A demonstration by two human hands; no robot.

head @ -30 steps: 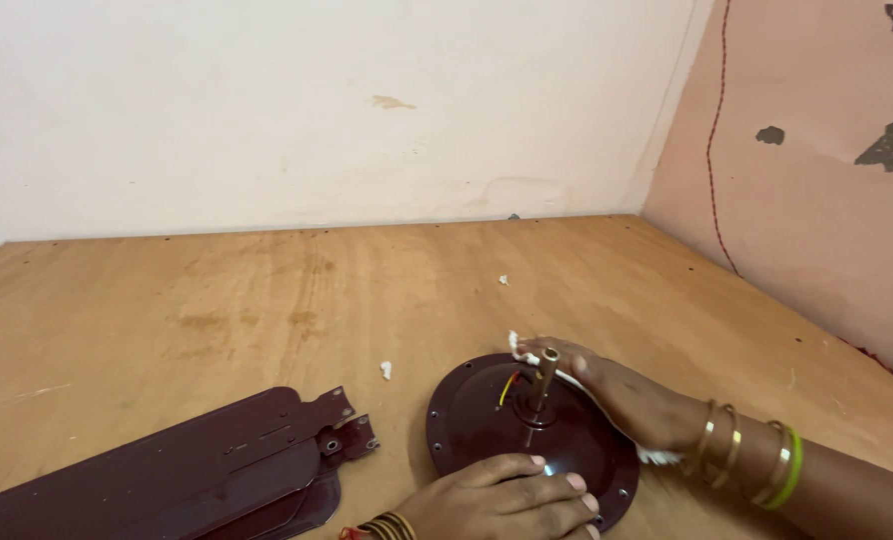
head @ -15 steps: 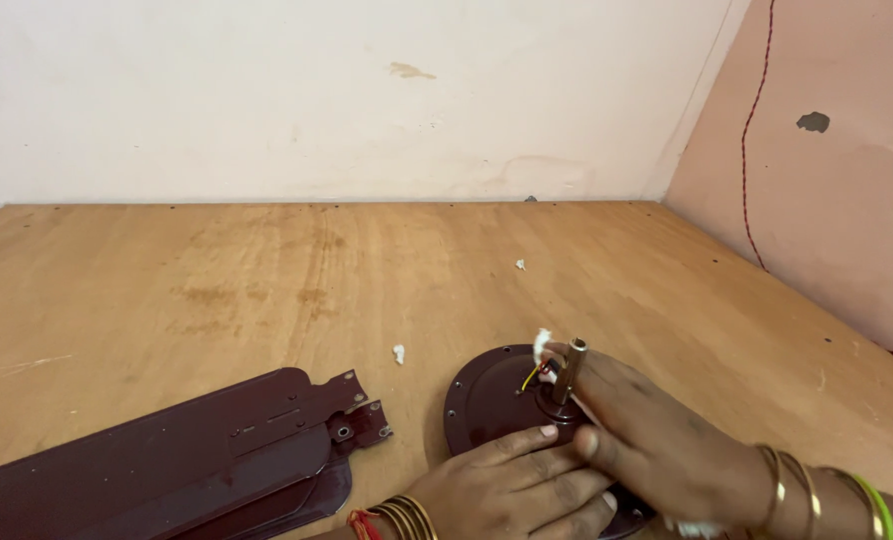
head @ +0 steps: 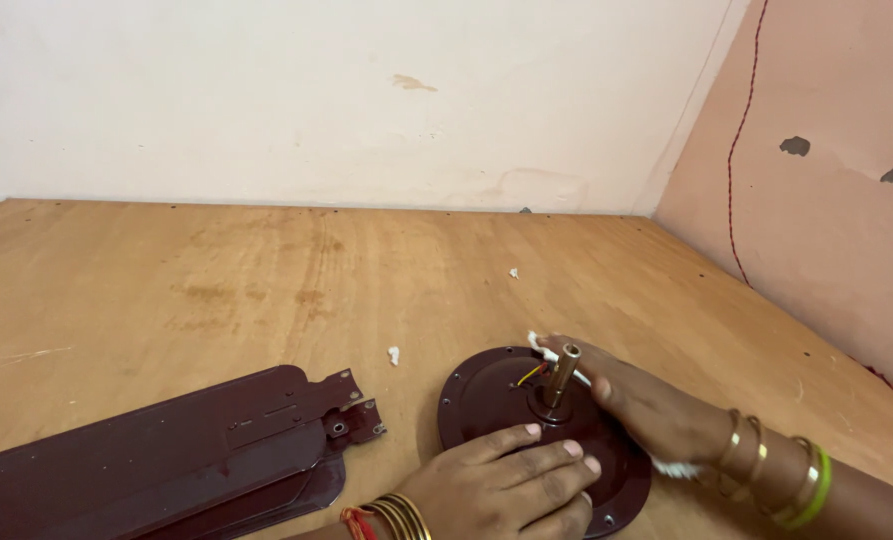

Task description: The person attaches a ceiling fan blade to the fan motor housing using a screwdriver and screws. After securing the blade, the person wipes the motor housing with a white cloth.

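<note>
a wide plywood tabletop (head: 267,290) ran back to a white wall (head: 317,100) and met a pink wall (head: 827,230) on the right, which carried dark chipped patches and a thin red line. on the wood at the lower left lay a stack of maroon ceiling fan blades (head: 147,460), flat and overlapping, their bracket ends with screw holes pointing toward the centre.

just right of those ends, apart from them, sat the round maroon fan motor housing (head: 487,385), lying flat on the table near the bottom edge. a short brass shaft (head: 563,372) stood nearly upright from its middle, with a yellow and a red wire (head: 532,374) showing at its base.

the left hand (head: 502,490) came in from the bottom edge and lay palm down on the near half of the housing, fingers stretched flat and relaxed toward the shaft, pressing rather than gripping; bangles and a red thread circled its wrist. the right hand (head: 657,410) came from the lower right and rested on the far right side of the housing just beside the shaft, its fingers curved loosely around a bit of white cloth or paper (head: 539,343) that poked out past the fingertips behind the shaft; how firmly it was pinched could not be told. gold and green bangles (head: 777,470) sat on that wrist.

two small white scraps (head: 395,354) lay loose on the wood, one left of the housing, another farther back (head: 514,272).
</note>
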